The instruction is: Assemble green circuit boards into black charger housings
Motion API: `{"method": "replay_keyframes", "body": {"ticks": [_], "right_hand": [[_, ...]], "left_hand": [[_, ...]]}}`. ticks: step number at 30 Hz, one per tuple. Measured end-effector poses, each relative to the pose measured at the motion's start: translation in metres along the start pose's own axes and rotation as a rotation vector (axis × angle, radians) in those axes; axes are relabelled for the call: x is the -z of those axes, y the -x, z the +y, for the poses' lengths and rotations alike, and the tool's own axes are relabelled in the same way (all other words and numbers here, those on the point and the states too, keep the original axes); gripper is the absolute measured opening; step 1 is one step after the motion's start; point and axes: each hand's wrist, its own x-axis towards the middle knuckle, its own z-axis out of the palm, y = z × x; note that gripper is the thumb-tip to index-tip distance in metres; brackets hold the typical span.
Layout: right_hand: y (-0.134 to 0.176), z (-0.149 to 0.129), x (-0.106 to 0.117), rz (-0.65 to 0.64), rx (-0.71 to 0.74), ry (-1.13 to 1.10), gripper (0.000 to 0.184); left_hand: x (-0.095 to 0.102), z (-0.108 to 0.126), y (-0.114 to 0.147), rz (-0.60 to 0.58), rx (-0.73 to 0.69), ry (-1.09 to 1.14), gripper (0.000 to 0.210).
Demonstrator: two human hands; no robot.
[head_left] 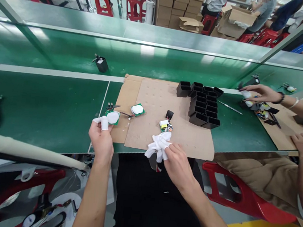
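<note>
The left hand's (101, 140) grip is closed, fingertips pinching a circuit board (112, 118) with a white pad at the cardboard's (153, 95) left edge; the right hand's (177, 163) grip is closed on a white cloth (156, 145) over the near edge. Just beyond the cloth lies a second board (165, 126); a third (138, 109) sits toward the left edge. Open-topped black boxes (198, 118) crowd the far right corner, their contents too dark to tell, with tweezers (230, 107) beside them on the tabletop (58, 114).
</note>
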Motion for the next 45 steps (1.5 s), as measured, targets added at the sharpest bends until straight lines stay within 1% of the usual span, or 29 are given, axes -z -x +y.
{"method": "replay_keyframes", "body": {"ticks": [6,8,12,14,19,23,26,29,33,35,36,38,39,40,41,42,43,44,45], "right_hand": [[-0.044,-0.031,-0.018,-0.044,0.035,0.051,0.032],[-0.062,-0.044,-0.027,-0.068,0.094,0.052,0.029],[-0.094,-0.068,-0.042,-0.11,0.261,0.013,0.025],[-0.105,-0.078,-0.047,-0.126,0.302,0.011,0.022],[-0.119,-0.095,-0.05,-0.126,0.237,0.074,0.016],[-0.124,-0.102,-0.051,-0.114,0.188,0.096,0.015],[-0.126,-0.102,-0.054,-0.109,0.184,0.082,0.019],[-0.121,-0.099,-0.056,-0.088,0.207,0.037,0.023],[-0.1,-0.091,-0.061,-0.025,0.226,-0.071,0.028],[-0.085,-0.083,-0.063,0.023,0.199,-0.122,0.026],[-0.078,-0.079,-0.064,0.065,0.151,-0.199,0.023],[-0.07,-0.068,-0.063,0.173,-0.012,-0.484,0.014],[-0.069,-0.061,-0.061,0.218,-0.106,-0.66,0.015],[-0.071,-0.055,-0.059,0.252,-0.187,-0.812,0.019],[-0.074,-0.049,-0.056,0.268,-0.24,-0.898,0.022],[-0.08,-0.043,-0.054,0.269,-0.256,-0.888,0.019],[-0.086,-0.038,-0.052,0.256,-0.241,-0.807,0.013],[-0.092,-0.034,-0.05,0.23,-0.199,-0.676,0.01],[-0.097,-0.032,-0.048,0.194,-0.133,-0.52,0.015]], "left_hand": [[0.001,0.004,0.003,0.033,0.024,0.062,0.036],[0.002,0.004,0.005,0.033,0.016,0.054,0.036],[0.004,0.002,0.005,0.062,-0.001,0.044,0.032],[0.004,0.001,0.005,0.081,0.0,0.047,0.03],[0.006,0.001,0.005,0.104,0.014,0.058,0.026],[0.006,0.002,0.005,0.112,0.027,0.066,0.027],[0.005,0.003,0.005,0.11,0.036,0.063,0.028],[0.005,0.003,0.005,0.113,0.042,0.061,0.028],[0.005,0.004,0.005,0.136,0.034,0.063,0.027],[0.005,0.004,0.005,0.138,0.03,0.064,0.027],[0.005,0.005,0.005,0.136,0.028,0.063,0.027],[0.005,0.005,0.005,0.128,0.025,0.059,0.027],[0.005,0.005,0.005,0.125,0.022,0.056,0.028],[0.005,0.005,0.005,0.124,0.018,0.053,0.029],[0.005,0.004,0.005,0.125,0.015,0.05,0.029],[0.006,0.004,0.005,0.128,0.011,0.047,0.03],[0.006,0.004,0.005,0.13,0.009,0.044,0.031],[0.006,0.004,0.005,0.132,0.007,0.041,0.032],[0.006,0.004,0.005,0.133,0.005,0.039,0.032]]}}
